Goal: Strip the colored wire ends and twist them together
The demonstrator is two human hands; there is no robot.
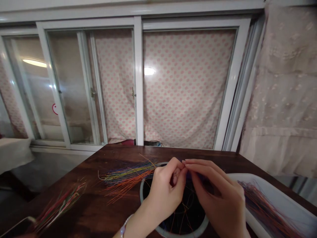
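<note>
My left hand (168, 185), with a beaded bracelet (123, 228) at the wrist, is closed in a pinch above a round container (142, 195) with a pale rim and dark inside. My right hand (218, 191) is pinched too, its fingertips meeting those of my left hand. What lies between the fingertips is too small to make out. Thin orange wires (183, 211) show inside the container below my hands. A spread bundle of blue, yellow and orange wires (128, 177) rests on the table just left of the container.
The dark wooden table (99, 162) also carries red, green and white wires (61, 205) at the left. A white tray (284, 195) at the right holds orange and blue wires (267, 208). Behind stands a sliding window (139, 82) with dotted curtains (185, 89).
</note>
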